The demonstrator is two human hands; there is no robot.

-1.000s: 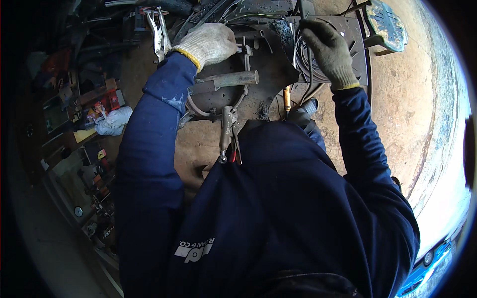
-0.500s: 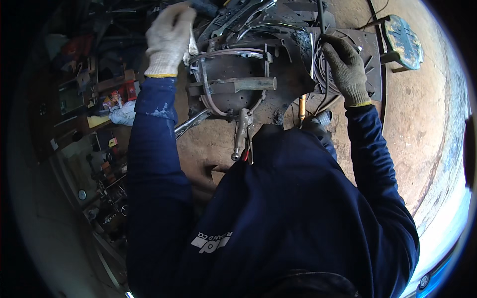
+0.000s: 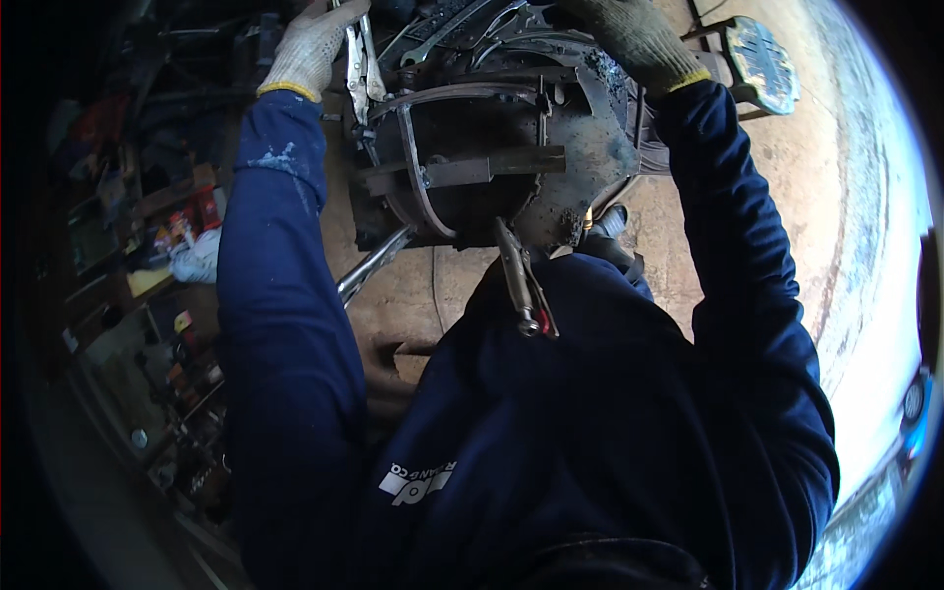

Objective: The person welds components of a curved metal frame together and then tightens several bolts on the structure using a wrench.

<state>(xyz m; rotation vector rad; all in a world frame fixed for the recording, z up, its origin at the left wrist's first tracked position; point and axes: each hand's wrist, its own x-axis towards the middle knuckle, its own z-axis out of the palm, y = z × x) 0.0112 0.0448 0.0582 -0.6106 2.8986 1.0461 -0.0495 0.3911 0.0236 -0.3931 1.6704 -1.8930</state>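
My left hand (image 3: 307,44), in a white work glove with a yellow cuff, grips the handles of silver locking pliers (image 3: 362,61) at the top left of a dark metal work table (image 3: 590,147). My right hand (image 3: 634,39), in a grimy grey glove, rests closed on the table's far right edge; what it holds is hidden. A frame of bent metal strips (image 3: 423,167) with a flat crossbar (image 3: 492,167) lies on the table between my hands. Another pair of locking pliers (image 3: 521,280) is clamped to the table's near edge, close to my chest.
Wrenches (image 3: 462,34) and other tools lie at the back of the table. A metal rod (image 3: 374,265) sticks out below the table on the left. Cluttered shelves (image 3: 147,246) fill the left side. A small stool-like stand (image 3: 757,59) sits on the dirt floor (image 3: 836,216) to the right.
My left hand moved from the frame to the table's far left and took hold of the silver locking pliers. My view shifted closer to the table; my right hand stayed at the right edge.
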